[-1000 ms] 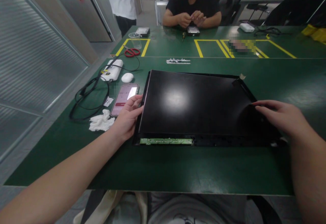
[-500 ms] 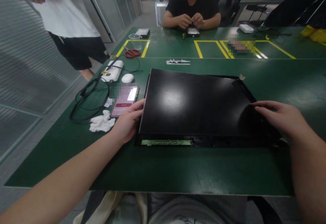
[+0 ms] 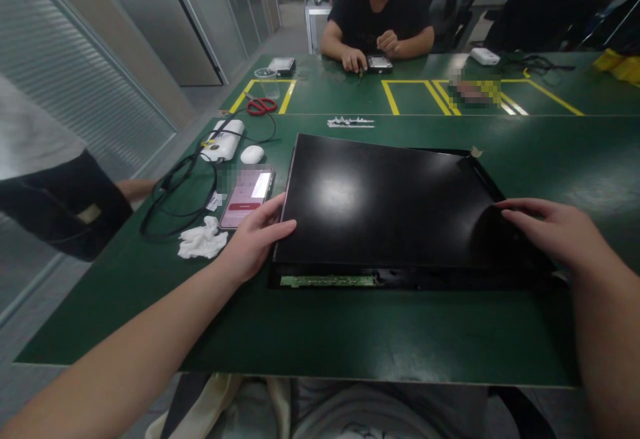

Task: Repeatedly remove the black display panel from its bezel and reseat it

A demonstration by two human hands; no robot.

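Note:
A glossy black screen panel (image 3: 380,206) lies slightly askew over a black frame (image 3: 420,279), whose edges show at the back right and along the front. A green circuit strip (image 3: 327,281) is exposed at the front left. My left hand (image 3: 255,236) grips the panel's left edge, thumb on the top face and fingers partly hidden beyond the side. At the opposite side, my right hand (image 3: 555,229) is closed on the panel's right edge, thumb and forefinger close together. Its other fingers are hidden behind the hand.
Left of the panel lie a phone (image 3: 249,198), crumpled tissue (image 3: 203,239), a white case (image 3: 253,154), a white box (image 3: 223,140) and a black cable (image 3: 165,226). Red-handled scissors (image 3: 263,106) and white strips (image 3: 350,122) lie farther back. A co-worker (image 3: 380,19) sits opposite; another person (image 3: 55,186) stands at left.
My left thumb has come over onto the panel's top face; my right hand stays put. The standing person has moved nearer on the left. The seated co-worker's hands have separated, one lowering to the table.

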